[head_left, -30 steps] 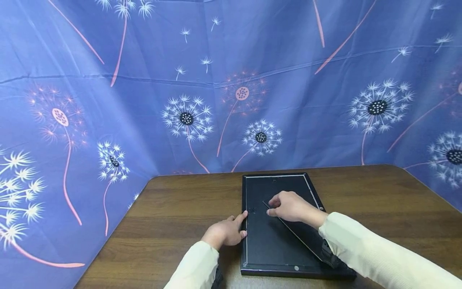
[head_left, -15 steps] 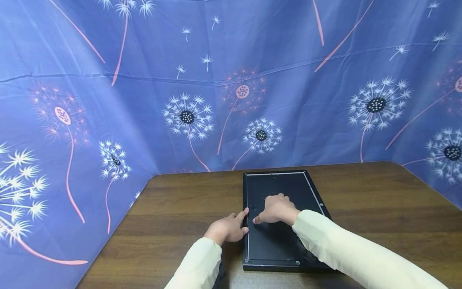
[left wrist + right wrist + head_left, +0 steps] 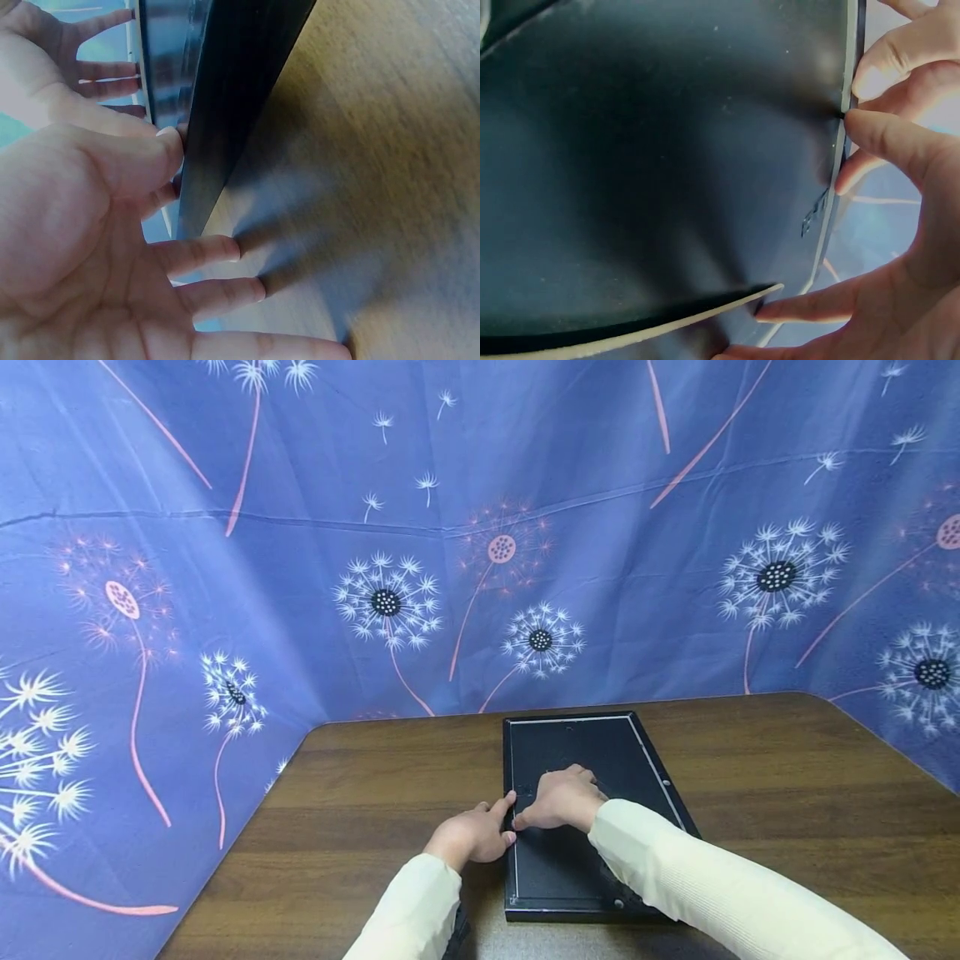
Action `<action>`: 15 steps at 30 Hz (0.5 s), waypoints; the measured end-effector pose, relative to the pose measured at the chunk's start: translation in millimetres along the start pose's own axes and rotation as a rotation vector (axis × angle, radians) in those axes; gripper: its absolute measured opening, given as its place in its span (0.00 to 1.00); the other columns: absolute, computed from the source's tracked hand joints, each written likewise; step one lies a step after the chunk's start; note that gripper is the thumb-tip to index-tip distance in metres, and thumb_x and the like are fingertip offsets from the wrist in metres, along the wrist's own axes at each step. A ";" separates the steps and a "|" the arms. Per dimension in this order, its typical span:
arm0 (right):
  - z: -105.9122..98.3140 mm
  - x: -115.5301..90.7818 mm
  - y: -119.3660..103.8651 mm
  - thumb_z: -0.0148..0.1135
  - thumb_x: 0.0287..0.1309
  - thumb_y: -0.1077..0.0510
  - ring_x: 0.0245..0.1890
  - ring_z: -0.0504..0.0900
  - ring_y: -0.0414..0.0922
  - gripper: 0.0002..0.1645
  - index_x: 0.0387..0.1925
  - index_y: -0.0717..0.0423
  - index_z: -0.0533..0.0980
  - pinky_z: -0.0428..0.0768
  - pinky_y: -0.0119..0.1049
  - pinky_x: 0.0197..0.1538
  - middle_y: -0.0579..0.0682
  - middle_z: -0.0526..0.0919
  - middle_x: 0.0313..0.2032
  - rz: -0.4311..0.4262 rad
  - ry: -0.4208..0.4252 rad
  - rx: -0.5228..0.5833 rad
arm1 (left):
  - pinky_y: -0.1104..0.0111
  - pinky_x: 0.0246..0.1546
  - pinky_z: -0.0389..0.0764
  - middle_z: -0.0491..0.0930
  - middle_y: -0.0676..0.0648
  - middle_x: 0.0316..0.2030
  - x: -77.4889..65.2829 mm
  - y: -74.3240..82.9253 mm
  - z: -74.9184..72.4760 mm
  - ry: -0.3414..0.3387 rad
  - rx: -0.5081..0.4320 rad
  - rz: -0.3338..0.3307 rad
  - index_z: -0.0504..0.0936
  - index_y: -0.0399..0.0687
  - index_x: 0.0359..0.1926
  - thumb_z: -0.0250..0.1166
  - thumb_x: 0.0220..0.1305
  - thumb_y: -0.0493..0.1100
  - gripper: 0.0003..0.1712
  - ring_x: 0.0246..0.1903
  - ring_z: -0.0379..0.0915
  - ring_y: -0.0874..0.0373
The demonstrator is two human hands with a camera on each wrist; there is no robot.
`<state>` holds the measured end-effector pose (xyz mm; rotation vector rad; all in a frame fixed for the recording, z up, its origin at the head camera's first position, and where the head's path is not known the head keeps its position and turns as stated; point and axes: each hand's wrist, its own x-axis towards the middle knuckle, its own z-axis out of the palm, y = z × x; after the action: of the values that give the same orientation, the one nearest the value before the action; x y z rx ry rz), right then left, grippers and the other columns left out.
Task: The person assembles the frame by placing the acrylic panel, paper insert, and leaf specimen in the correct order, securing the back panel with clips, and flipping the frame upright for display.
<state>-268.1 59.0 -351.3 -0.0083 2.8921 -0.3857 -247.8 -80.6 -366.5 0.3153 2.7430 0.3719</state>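
A black picture frame lies back side up on the wooden table, its black backing board showing inside a pale border line. My left hand rests at the frame's left side, thumb and index fingertip at the rim; in the left wrist view the other fingers reach straight down to the wood. Spread across the backing is my right hand, its thumb at the left edge beside my left hand. In the right wrist view, a thin stand flap shows its pale cut edge near two of the right fingertips.
The brown wooden table extends to both sides of the frame. A blue curtain with dandelion prints hangs behind and to the left. Small round studs sit on the frame's right and near borders.
My right hand has let go of the raised stand flap and moved left, thumb now at the frame's left edge. The flap has come down toward the backing. My left hand stays put.
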 end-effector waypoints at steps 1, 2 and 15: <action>0.5 0.2 -0.9 0.76 0.46 0.35 0.57 0.69 0.73 0.46 0.49 0.71 0.80 0.75 0.71 0.55 0.79 0.70 0.53 0.004 -0.002 0.000 | 0.41 0.63 0.70 0.67 0.34 0.70 -0.3 -0.1 0.0 0.000 -0.004 -0.001 0.63 0.55 0.77 0.59 0.75 0.47 0.33 0.66 0.69 0.36; 1.0 0.1 -1.7 0.76 0.46 0.35 0.57 0.68 0.73 0.44 0.49 0.71 0.80 0.73 0.73 0.55 0.79 0.70 0.54 0.005 -0.002 -0.001 | 0.40 0.63 0.70 0.67 0.34 0.70 -0.7 -0.3 0.2 0.000 -0.008 0.001 0.63 0.56 0.77 0.59 0.75 0.47 0.33 0.66 0.69 0.36; 9.0 0.9 -11.5 0.76 0.46 0.37 0.61 0.68 0.77 0.43 0.47 0.72 0.81 0.69 0.79 0.53 0.81 0.70 0.57 -0.019 0.056 0.014 | 0.41 0.64 0.69 0.67 0.32 0.69 -1.4 -1.2 0.0 0.010 -0.022 0.022 0.64 0.54 0.76 0.60 0.73 0.46 0.33 0.67 0.67 0.34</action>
<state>-267.2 45.5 -357.0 -0.0228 2.9460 -0.4161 -246.7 -82.1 -366.4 0.3386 2.7448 0.4101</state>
